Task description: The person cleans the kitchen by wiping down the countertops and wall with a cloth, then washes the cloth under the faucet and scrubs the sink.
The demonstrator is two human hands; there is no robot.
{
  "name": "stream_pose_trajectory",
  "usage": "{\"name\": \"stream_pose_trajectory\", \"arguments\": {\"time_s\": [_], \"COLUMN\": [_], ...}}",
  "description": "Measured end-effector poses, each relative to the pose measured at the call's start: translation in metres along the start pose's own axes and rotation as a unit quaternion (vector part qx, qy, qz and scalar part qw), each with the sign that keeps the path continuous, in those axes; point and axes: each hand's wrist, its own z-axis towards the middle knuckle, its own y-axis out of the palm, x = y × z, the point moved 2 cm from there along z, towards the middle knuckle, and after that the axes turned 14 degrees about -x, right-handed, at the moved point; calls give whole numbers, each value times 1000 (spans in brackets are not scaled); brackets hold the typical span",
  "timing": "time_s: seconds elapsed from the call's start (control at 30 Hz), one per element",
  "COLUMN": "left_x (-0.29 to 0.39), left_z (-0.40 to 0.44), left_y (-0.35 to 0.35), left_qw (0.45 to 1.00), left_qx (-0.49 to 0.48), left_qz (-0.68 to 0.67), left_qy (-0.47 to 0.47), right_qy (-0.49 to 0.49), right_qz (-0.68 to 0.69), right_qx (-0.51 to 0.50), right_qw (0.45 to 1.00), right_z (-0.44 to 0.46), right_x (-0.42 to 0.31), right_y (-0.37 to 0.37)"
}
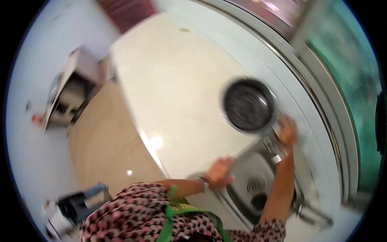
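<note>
A round dark pan (248, 105) is on the pale counter, just beyond the far end of the metal sink (246, 167). Beside the pan's lower right edge is my right hand (287, 130), blurred; its fingers are bent near the rim, and whether they hold anything is not clear. My left hand (219, 172) hovers at the sink's left edge, fingers apart, with nothing in it. A dark round object (259, 201) lies in the near part of the sink, by the drain (255, 184).
The pale counter (173, 80) stretches away to the upper left, with a small greenish item (184, 30) at its far end. A metal faucet (314, 213) is right of the sink. A window frame (322, 97) runs along the right. Shelving (72, 92) stands at the left.
</note>
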Motion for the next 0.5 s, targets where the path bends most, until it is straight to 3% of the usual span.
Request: {"name": "stream_pose_trajectory", "arguments": {"time_s": [0.03, 0.07, 0.1, 0.13, 0.2, 0.27, 0.4, 0.5], "left_x": [3, -8, -6, -7, -9, -10, -54, -99], "left_z": [1, 5, 1, -1, 1, 9, -38, -153], "left_y": [7, 7, 13, 18, 7, -13, -53, -93], "left_qw": [998, 1000, 999, 998, 995, 985, 977, 944], "left_qx": [-45, -19, 25, 31, 75, -36, 43, 192], "left_qz": [-2, -15, -2, -26, -49, -145, -184, -264], "left_qy": [-33, 5, 32, 42, 40, 85, 101, -48], "right_qy": [-99, -43, 29, 93, 202, 248, 232, 155], "right_qz": [-14, 1, 311, 446, 694, 708, 782, 820], "right_qx": [29, 26, 40, 51, 164, 87, -104, -285], "right_qw": [995, 999, 949, 889, 671, 656, 570, 472], "right_z": [-13, -5, -31, -49, -87, -116, -148, -164], "right_x": [34, 43, 63, 81, 111, 15, -152, -234], "right_y": [18, 28, 38, 47, 64, 20, -12, -14]}}
